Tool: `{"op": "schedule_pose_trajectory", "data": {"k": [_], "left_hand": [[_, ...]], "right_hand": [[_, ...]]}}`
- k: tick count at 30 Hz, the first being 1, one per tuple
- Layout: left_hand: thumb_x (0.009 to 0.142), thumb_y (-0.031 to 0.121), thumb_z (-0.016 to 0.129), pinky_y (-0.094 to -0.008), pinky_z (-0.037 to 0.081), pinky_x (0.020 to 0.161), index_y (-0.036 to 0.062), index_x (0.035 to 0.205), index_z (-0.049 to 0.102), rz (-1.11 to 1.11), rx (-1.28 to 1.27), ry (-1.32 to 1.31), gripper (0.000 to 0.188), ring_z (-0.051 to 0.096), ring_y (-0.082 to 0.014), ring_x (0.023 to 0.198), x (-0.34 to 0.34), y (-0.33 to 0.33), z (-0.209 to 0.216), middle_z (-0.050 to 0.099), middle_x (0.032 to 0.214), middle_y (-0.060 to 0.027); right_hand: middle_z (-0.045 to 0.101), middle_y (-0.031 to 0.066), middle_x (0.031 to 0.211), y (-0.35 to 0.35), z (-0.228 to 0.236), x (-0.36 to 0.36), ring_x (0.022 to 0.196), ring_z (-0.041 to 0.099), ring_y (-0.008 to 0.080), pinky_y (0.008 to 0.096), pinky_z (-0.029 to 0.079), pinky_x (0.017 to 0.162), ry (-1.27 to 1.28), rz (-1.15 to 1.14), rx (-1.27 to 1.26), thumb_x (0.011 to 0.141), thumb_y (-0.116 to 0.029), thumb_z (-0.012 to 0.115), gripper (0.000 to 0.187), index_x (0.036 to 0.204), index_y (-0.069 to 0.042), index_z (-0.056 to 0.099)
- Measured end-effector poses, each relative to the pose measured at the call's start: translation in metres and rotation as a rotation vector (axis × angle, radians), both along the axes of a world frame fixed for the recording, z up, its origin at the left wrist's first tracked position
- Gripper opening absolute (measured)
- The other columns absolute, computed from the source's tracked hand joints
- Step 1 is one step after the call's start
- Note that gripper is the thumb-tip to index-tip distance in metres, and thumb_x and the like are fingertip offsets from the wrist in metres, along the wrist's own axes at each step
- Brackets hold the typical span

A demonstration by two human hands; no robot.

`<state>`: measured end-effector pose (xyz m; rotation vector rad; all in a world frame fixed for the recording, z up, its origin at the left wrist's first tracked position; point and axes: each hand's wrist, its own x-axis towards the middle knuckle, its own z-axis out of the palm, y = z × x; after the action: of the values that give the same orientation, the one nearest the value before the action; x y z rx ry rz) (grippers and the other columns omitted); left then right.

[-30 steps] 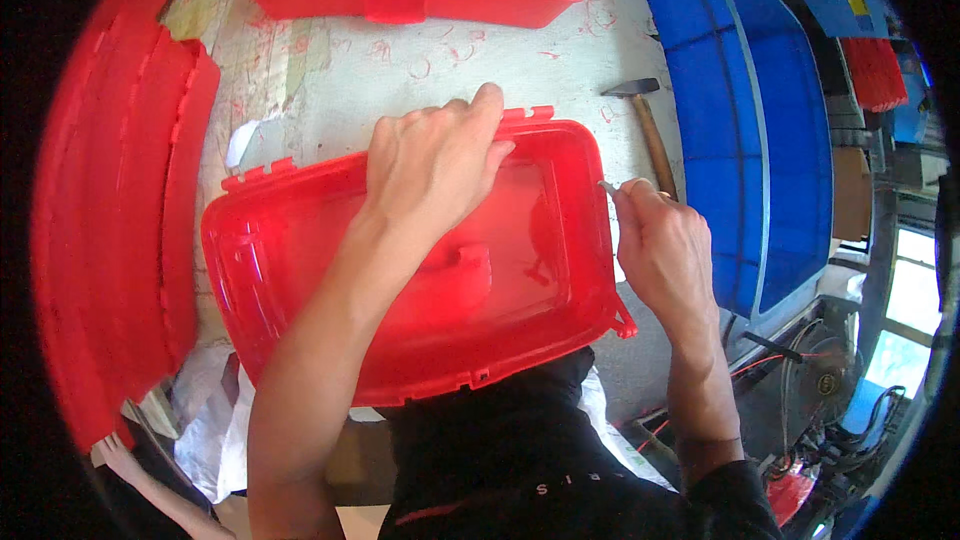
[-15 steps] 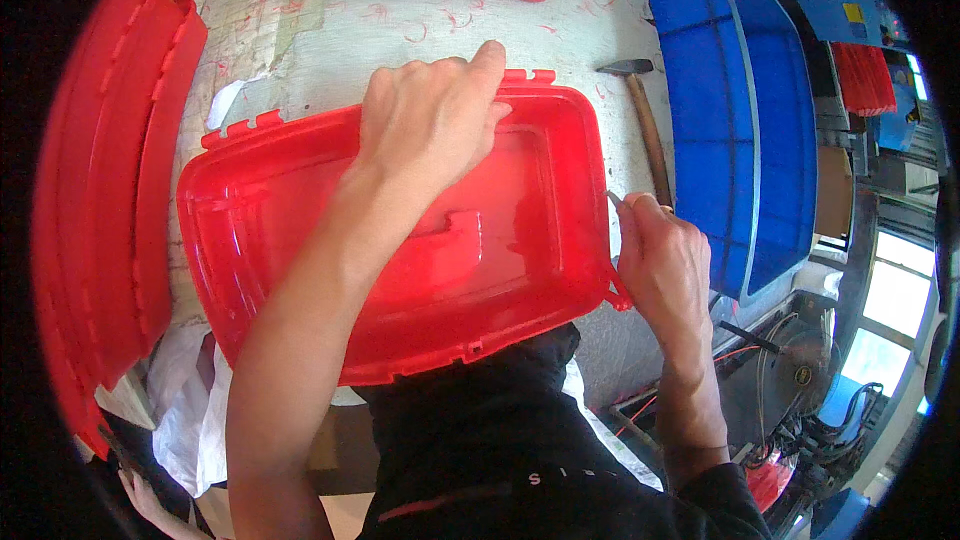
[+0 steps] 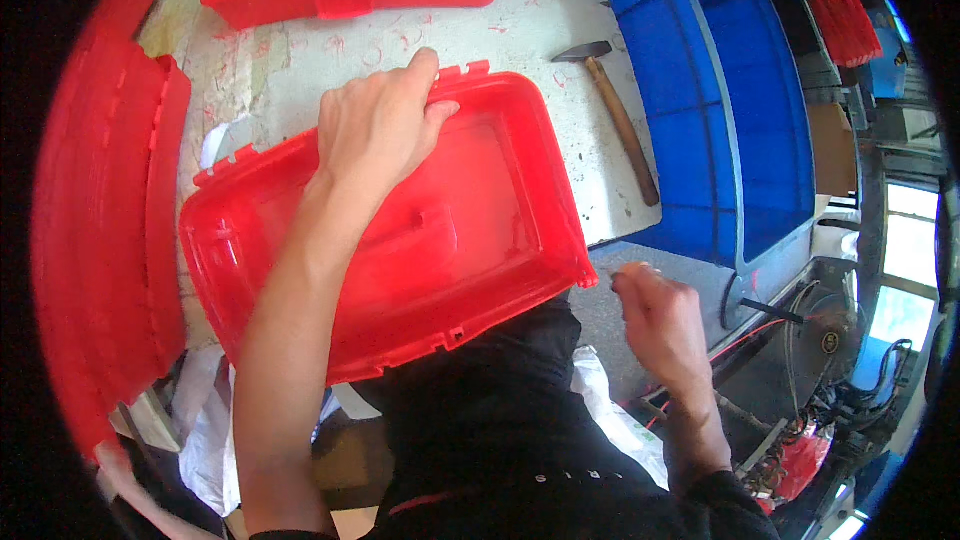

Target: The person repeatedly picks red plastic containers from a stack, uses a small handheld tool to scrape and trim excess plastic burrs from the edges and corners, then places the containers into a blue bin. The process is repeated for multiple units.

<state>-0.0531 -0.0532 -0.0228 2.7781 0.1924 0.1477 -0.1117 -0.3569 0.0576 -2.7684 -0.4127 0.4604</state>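
Observation:
A shallow red plastic box half [image 3: 470, 205], hollow side up, lies tilted across the near edge of the worktable and against my body. My left hand [image 3: 370, 125] reaches over it and grips its far rim by the hinge tabs, thumb inside and fingers over the edge. Just off the box's near right corner, my right hand [image 3: 655, 325] is closed in a fist. A small dark tip, like a short blade, pokes from its fingers; the rest is hidden in the grip. Ragged red bits show at that corner.
Beyond the box stands a red bin [image 3: 360, 0] full of red plastic trimmings. Stacked red box halves [image 3: 110, 210] rise at the left. A wooden-handled hammer [image 3: 620, 115] lies beside a large blue crate [image 3: 745, 140]. Another person's hand [image 3: 120, 470] shows at lower left.
My right hand has moved from beside the right rim toward me, past the near corner, and is apart from the box. The box has turned slightly, my left hand still on its far rim.

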Motion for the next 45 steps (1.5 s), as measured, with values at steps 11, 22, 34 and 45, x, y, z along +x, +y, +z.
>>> {"op": "schedule_pose_trajectory", "data": {"k": [11, 22, 34, 45], "left_hand": [[0.091, 0.034, 0.067, -0.0452, 0.054, 0.083, 0.0053, 0.113, 0.067, 0.044, -0.17, 0.178, 0.036, 0.07, -0.0384, 0.094, 0.01, 0.026, 0.01, 0.072, 0.098, -0.0233], [0.099, 0.015, 0.058, -0.0336, 0.054, 0.083, -0.0018, 0.127, 0.061, 0.6, -0.839, 0.139, 0.033, 0.069, -0.0194, 0.096, -0.102, 0.134, 0.009, 0.071, 0.109, -0.0123], [0.104, 0.047, 0.032, -0.0338, 0.056, 0.076, 0.0014, 0.123, 0.065, 0.263, -1.862, 1.204, 0.059, 0.07, -0.0289, 0.103, -0.204, -0.014, 0.057, 0.071, 0.117, -0.0157], [0.09, 0.035, 0.071, -0.0456, 0.053, 0.086, 0.003, 0.115, 0.066, -0.179, 0.092, -0.081, 0.041, 0.067, -0.0382, 0.1, 0.023, -0.001, 0.015, 0.07, 0.109, -0.0191]], "right_hand": [[0.069, 0.0226, 0.084, 0.092, -0.039, 0.033, 0.083, 0.071, 0.0404, 0.0464, 0.056, 0.072, -0.132, 0.346, 0.626, 0.088, -0.017, 0.072, 0.043, 0.123, -0.001, 0.052], [0.063, 0.0017, 0.081, -0.01, -0.034, 0.052, 0.064, 0.053, 0.0053, 0.0221, 0.043, 0.056, 0.291, -0.253, 1.105, 0.101, -0.022, 0.056, 0.029, 0.123, -0.004, 0.059], [0.064, 0.0089, 0.095, 0.014, -0.1, 0.014, 0.084, 0.061, 0.015, 0.0306, 0.051, 0.075, -0.02, -0.269, 1.01, 0.101, -0.013, 0.055, 0.024, 0.121, -0.001, 0.056], [0.054, -0.0002, 0.071, 0.027, -0.089, 0.098, 0.064, 0.049, 0.0086, 0.0279, 0.041, 0.058, 0.503, -0.268, 0.947, 0.107, -0.032, 0.043, 0.036, 0.098, -0.003, 0.062]]}}
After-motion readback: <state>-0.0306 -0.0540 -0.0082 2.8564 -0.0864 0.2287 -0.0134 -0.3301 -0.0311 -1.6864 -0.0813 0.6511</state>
